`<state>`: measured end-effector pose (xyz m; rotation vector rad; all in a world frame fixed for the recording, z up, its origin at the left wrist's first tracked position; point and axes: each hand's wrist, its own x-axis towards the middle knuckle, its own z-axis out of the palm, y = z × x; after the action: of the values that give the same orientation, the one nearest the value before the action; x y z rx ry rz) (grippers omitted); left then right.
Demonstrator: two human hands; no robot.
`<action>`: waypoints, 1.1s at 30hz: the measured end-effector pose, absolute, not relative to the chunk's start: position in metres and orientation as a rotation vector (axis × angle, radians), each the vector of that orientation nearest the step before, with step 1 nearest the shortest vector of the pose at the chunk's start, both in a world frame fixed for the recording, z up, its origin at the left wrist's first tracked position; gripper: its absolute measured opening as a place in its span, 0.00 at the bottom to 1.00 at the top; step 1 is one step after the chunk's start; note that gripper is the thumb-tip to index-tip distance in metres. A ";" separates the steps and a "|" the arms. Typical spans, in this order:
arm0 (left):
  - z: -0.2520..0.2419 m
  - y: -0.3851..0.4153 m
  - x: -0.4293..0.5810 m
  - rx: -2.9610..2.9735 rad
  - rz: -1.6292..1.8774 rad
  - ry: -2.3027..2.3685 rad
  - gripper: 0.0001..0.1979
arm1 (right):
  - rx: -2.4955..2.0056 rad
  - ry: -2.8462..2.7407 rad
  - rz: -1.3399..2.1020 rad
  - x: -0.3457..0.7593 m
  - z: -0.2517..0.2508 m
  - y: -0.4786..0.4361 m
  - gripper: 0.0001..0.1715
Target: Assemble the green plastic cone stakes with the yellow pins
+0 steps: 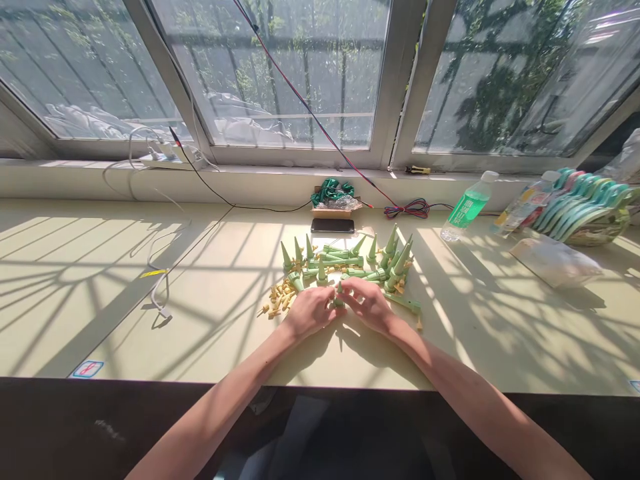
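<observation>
Both of my hands meet over a small green cone-shaped piece (339, 297) at the near side of a group of parts. My left hand (311, 311) has its fingers closed at the lower left of the piece. From the right, my right hand (367, 303) pinches near its tip. Just beyond stand several green cones (399, 267), and green tubes (345, 263) lie among them. Loose small yellow pegs (279, 298) are heaped beside my left hand. One green tube (403, 302) lies to the right of my right hand. My fingers partly hide the held piece.
A phone (333, 226) lies behind the parts, before a small box of green material (334, 197). Toward the right are a bottle with a green label (469, 208), a second bottle (527, 203), teal hangers (583, 203) and a plastic bag (556, 260). A white cable (159, 300) crosses the left side.
</observation>
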<state>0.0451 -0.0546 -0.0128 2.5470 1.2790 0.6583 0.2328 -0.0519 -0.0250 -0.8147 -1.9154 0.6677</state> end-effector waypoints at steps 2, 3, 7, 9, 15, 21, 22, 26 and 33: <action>-0.012 -0.055 0.046 2.547 0.656 1.296 0.06 | -0.825 -1.907 0.691 0.232 -0.025 -0.052 0.06; -0.011 -0.056 0.046 2.545 0.664 1.306 0.06 | -0.825 -1.904 0.695 0.232 -0.024 -0.052 0.06; -0.014 -0.055 0.047 2.532 0.698 1.340 0.06 | -0.828 -1.914 0.680 0.232 -0.024 -0.052 0.07; -0.015 -0.054 0.047 2.555 0.673 1.356 0.07 | -0.835 -1.915 0.669 0.232 -0.026 -0.052 0.07; -0.003 -0.055 0.028 2.620 0.507 1.401 0.08 | -0.822 -1.946 0.614 0.231 -0.032 -0.049 0.10; 0.019 -0.063 -0.020 2.328 0.568 1.773 0.11 | -0.812 -1.920 0.639 0.231 -0.033 -0.049 0.14; 0.020 -0.064 -0.026 2.312 0.575 1.812 0.11 | -0.811 -1.914 0.657 0.231 -0.032 -0.050 0.14; 0.014 -0.068 -0.040 2.232 0.564 1.901 0.09 | -0.818 -1.897 0.667 0.232 -0.029 -0.051 0.16; 0.009 -0.074 -0.036 2.148 0.563 1.936 0.07 | -0.877 -1.854 0.591 0.235 -0.024 -0.051 0.14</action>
<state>-0.0362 -0.0738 0.0088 2.1482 1.9363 0.5631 0.2347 -0.0512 -0.0238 -0.8774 -1.8538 0.5910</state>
